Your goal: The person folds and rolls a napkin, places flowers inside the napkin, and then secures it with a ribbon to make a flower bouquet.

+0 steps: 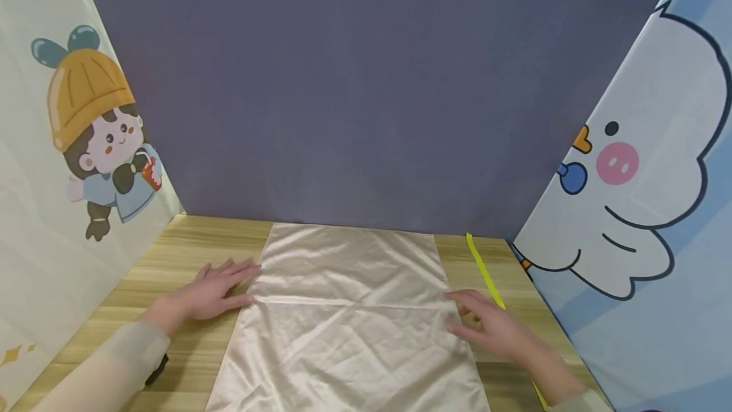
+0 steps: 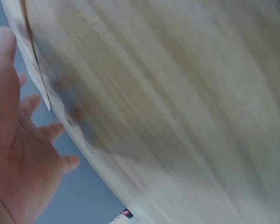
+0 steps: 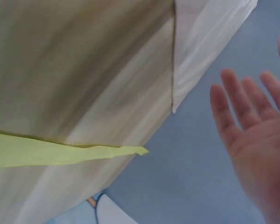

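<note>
A pale, satiny cloth (image 1: 354, 336) lies spread over the middle of the wood-grain table, wrinkled and with a crease running across it. Beside its left edge is my left hand (image 1: 214, 291), fingers spread and tips near the cloth's border. My right hand (image 1: 486, 323) is at the opposite edge, its fingers slightly bent and the thumb apart from them. Both palms show with nothing in them: the left hand (image 2: 23, 154) in the left wrist view, the right hand (image 3: 261, 135) in the right wrist view. Whether the fingertips touch the cloth, I cannot tell.
A yellow ribbon-like strip (image 1: 485, 270) runs along the table (image 1: 217, 234) to the right of the cloth, partly behind the right forearm. A dark grey panel (image 1: 354, 94) stands at the back. Printed cartoon sheets flank both sides. Something small and black (image 1: 157, 370) shows by the left sleeve.
</note>
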Demonstrator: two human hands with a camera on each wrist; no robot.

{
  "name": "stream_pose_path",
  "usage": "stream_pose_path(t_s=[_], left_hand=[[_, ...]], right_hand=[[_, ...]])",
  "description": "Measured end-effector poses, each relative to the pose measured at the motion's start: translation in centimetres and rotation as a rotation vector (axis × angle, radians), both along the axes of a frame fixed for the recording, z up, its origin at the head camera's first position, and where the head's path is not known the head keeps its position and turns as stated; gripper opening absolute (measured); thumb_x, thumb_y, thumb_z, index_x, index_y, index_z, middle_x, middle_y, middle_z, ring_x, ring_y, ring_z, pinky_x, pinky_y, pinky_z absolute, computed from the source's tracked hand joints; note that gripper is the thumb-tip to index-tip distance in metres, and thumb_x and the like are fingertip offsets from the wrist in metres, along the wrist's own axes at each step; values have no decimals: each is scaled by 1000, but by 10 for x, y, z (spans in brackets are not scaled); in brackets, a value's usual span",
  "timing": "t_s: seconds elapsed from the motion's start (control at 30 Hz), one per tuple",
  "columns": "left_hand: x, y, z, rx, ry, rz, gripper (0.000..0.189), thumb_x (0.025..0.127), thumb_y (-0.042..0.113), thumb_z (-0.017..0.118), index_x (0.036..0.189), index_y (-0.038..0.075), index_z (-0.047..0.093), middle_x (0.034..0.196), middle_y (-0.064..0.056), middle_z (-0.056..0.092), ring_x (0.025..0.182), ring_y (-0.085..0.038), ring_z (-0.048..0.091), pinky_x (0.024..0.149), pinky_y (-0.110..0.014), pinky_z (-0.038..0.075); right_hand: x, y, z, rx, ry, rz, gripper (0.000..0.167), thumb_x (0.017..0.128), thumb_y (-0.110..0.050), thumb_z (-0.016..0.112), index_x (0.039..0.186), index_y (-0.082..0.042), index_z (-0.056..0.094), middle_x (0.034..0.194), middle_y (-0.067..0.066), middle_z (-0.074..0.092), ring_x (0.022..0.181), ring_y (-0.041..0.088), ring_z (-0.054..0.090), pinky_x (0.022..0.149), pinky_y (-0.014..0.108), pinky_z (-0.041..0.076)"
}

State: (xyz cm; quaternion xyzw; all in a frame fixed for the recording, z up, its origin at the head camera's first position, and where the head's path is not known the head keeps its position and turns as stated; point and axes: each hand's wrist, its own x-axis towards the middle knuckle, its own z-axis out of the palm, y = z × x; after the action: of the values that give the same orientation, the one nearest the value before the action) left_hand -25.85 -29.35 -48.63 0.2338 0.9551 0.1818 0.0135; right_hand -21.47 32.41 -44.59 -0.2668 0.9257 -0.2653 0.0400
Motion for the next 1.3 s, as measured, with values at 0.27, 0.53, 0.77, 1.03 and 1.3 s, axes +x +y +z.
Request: stream_pose_path(t_s=[0.27,0.53,0.77,1.03,1.3], left_hand=[[-1,-3,1,77,-106,-49,65,111,47,63,167,17,48,178,-20,32,161,-64,18,117,-91,6],[1,-3,-1,106,-133,-74,66,110,47,65,168,20,47,179,-19,29,161,-67,11,114,-93,1],[1,-1,1,80,-150,-95,67,107,49,68,165,19,52,178,-20,32,161,-67,11,114,-93,2],[-1,1,2,81,-153,-94,68,106,48,70,164,18,52,178,-21,32,160,-68,12,114,-94,3],[-3,1,0,67,-192,-84,71,106,49,70,166,16,49,179,-21,29,161,-67,8,114,-94,1]], right_hand=[[5,20,-11,-168,-303,121,34,104,-15,76,136,-5,73,127,19,71,97,4,68,79,28,59],[15,36,-16,-223,-452,249,20,100,-11,79,119,-10,80,110,11,74,93,4,65,77,24,55],[29,49,-21,-280,-659,337,16,98,-7,78,113,-3,81,95,24,59,85,-1,58,71,21,50],[49,57,-31,-342,-774,356,21,104,-1,67,120,-2,80,101,30,59,85,-6,58,73,17,49],[55,59,-45,-344,-786,323,18,106,-7,69,122,-3,78,102,26,61,85,-3,56,72,18,46]])
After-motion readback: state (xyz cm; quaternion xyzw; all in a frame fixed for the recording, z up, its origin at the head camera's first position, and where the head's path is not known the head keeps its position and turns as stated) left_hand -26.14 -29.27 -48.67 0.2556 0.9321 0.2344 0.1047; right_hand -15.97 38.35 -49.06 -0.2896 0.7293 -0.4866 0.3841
